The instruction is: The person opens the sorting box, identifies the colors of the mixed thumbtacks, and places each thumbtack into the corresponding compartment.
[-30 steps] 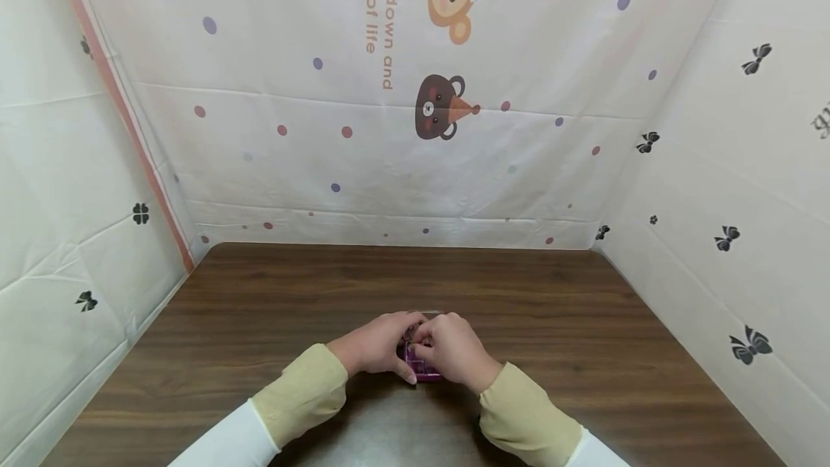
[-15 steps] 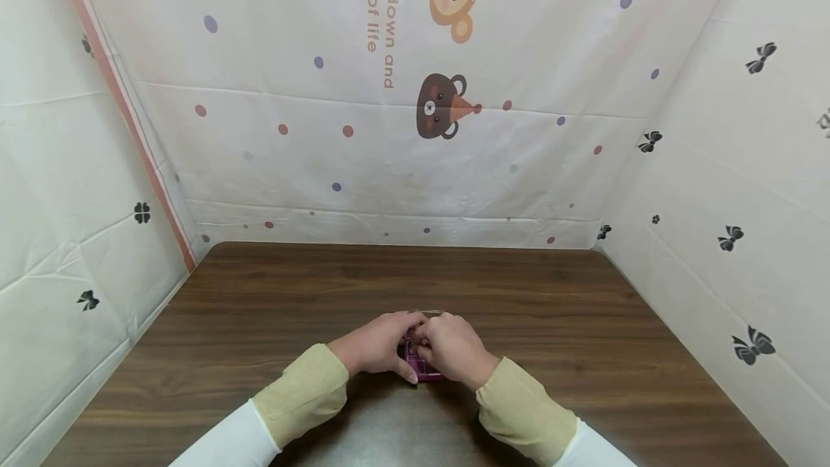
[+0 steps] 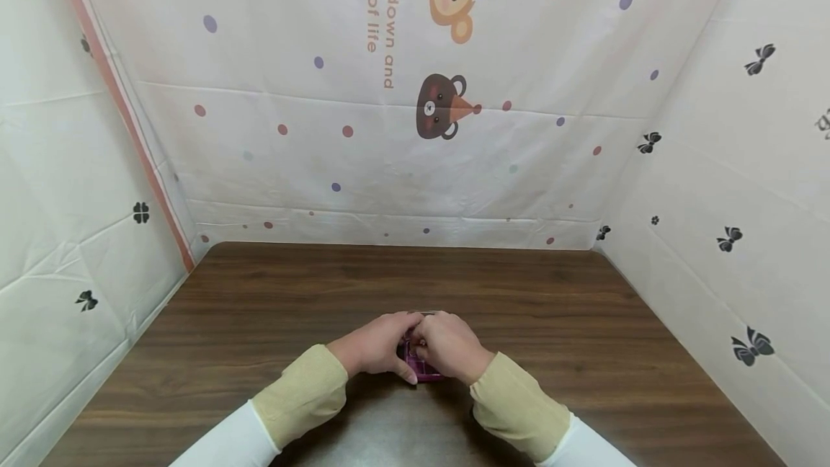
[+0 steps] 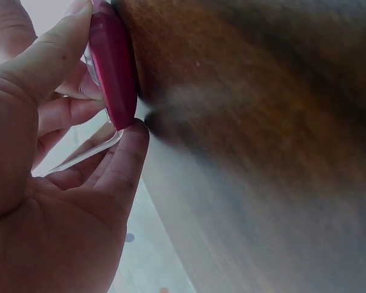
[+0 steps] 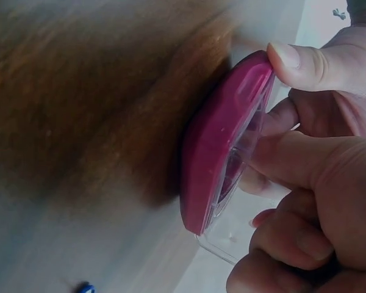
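Note:
A small magenta plastic case (image 3: 428, 375) lies on the table, its inside divided into compartments. Its clear lid (image 5: 216, 249) stands open on the far side. My left hand (image 3: 376, 343) grips the case from the left, thumb at the near edge and fingers round the far edge, as the left wrist view shows at the magenta shell (image 4: 114, 67). My right hand (image 3: 454, 348) is over the case's right part. Its thumb and forefinger reach down into the compartments, the other fingers curled. I cannot tell whether the fingertips pinch anything there.
The brown wood-grain table (image 3: 292, 287) extends around the case. White printed sheets (image 3: 363, 164) rise at its back and both sides. A small blue thing (image 5: 86, 288) shows at the lower edge of the right wrist view.
My right hand and forearm have shifted slightly left, the wrist turning a little over the case. My left hand and the case have stayed in place.

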A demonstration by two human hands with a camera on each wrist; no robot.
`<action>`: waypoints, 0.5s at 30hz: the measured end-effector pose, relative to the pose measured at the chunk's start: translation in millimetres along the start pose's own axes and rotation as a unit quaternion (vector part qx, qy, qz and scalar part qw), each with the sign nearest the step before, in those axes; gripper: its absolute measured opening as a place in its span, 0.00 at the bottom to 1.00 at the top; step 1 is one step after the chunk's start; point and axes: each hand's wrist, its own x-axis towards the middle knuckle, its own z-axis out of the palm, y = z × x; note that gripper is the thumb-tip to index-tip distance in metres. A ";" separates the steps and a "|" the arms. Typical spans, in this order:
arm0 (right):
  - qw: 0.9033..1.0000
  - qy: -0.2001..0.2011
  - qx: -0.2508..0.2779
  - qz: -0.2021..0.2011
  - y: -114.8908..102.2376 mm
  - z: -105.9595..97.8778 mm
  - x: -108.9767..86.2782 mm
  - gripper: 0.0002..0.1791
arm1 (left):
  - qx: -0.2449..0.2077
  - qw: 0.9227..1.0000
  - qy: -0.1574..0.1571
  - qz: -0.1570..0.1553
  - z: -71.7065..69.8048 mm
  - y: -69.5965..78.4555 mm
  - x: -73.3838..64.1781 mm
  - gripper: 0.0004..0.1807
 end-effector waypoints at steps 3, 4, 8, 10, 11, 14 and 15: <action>1.000 0.000 0.012 0.000 0.6 -0.6 -0.1 0.06 | -0.002 1.000 -0.001 -0.001 0.4 -0.5 -0.7 0.37; 1.000 0.000 0.016 -0.003 1.3 -1.2 -0.3 0.06 | -0.003 1.000 -0.002 -0.002 0.4 -0.4 -0.9 0.38; 0.999 -0.005 0.035 -0.001 7.1 -9.4 -0.4 0.03 | -0.006 1.000 -0.007 -0.012 0.2 0.0 -1.1 0.42; 0.999 -0.006 0.041 0.010 11.4 -15.9 -0.8 0.02 | -0.005 1.000 -0.010 -0.021 0.0 0.0 -0.9 0.44; 0.999 -0.005 0.043 0.015 13.9 -19.4 -1.4 0.02 | -0.006 1.000 -0.011 -0.024 -0.1 -0.1 -0.6 0.45; 0.998 -0.005 0.044 0.041 20.7 -29.5 -5.1 0.02 | -0.016 0.999 -0.013 -0.030 -0.8 -0.3 -0.4 0.46; 0.998 -0.005 0.045 0.049 23.1 -32.0 -6.9 0.02 | -0.018 0.999 -0.013 -0.030 -0.9 -0.6 -0.4 0.46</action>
